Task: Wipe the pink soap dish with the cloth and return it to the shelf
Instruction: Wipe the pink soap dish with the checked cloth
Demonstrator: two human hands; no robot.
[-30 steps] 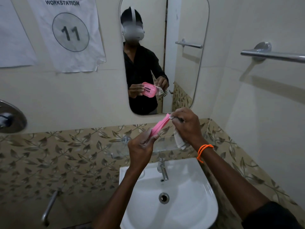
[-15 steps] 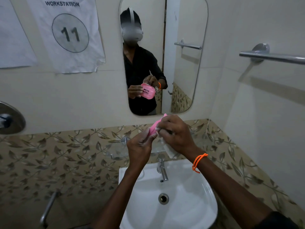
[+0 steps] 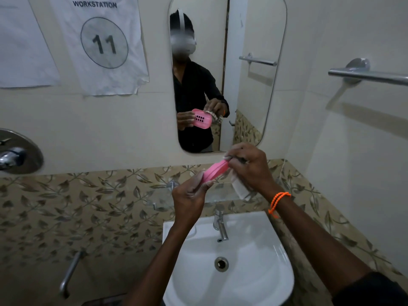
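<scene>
I hold the pink soap dish (image 3: 215, 171) edge-on above the sink, in front of the glass shelf (image 3: 159, 196). My left hand (image 3: 189, 195) grips its lower left end. My right hand (image 3: 248, 167) presses a white cloth (image 3: 240, 188) against its upper right end, and the cloth's tail hangs below my palm. The mirror (image 3: 254, 40) shows the dish's slotted face turned away from me.
A white sink (image 3: 254, 261) with a chrome tap (image 3: 220, 226) lies right below my hands. A towel bar (image 3: 366, 75) juts from the right wall. A chrome valve (image 3: 17, 151) and a grab handle (image 3: 70, 272) sit on the left wall, below paper signs (image 3: 106, 45).
My right hand with the cloth slid left along the dish toward my left hand, then back out to its right end. The dish stayed in my left hand.
</scene>
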